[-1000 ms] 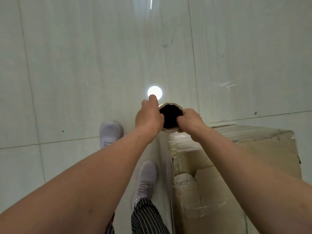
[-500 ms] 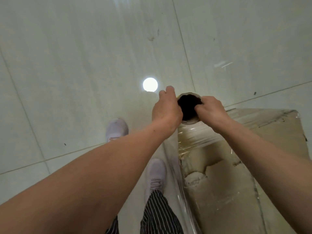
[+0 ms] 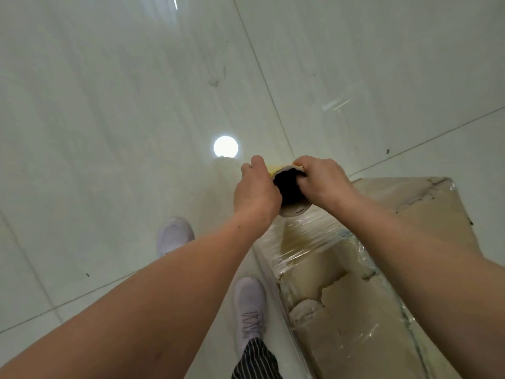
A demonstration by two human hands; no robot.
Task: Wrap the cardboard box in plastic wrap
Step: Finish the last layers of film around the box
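The cardboard box (image 3: 347, 313) fills the lower right of the frame, standing on the floor (image 3: 109, 105). It is brown and worn. The top face is torn, with ragged paper edges near its left side and dark scuffs along the far right edge. Clear plastic film (image 3: 314, 236) lies stretched over the box's near upper corner and runs down its left side, glossy and wrinkled, with light streaks across it. Further film shows as shiny creases lower on the top face.

One roll of plastic wrap (image 3: 291, 192) sits just above the box's upper left corner, at the centre of the frame. It is seen end-on, so its pale cardboard tube shows a dark round hollow. A bit of yellow shows at its far rim. The left hand (image 3: 255, 188) grips the roll's left side, fingers curled round it. The right hand (image 3: 323, 180) grips the right side, fingers (image 3: 300, 161) hooked over the rim.

No brand, label or writing can be read on anything.

Counted: one box, one roll, two hands, two white shoes (image 3: 250, 305) at lower centre, and one black-and-white striped trouser leg (image 3: 257, 361) at the bottom edge. One round light reflection (image 3: 225, 146) shines on the pale glossy tiles just upper left of the hands.
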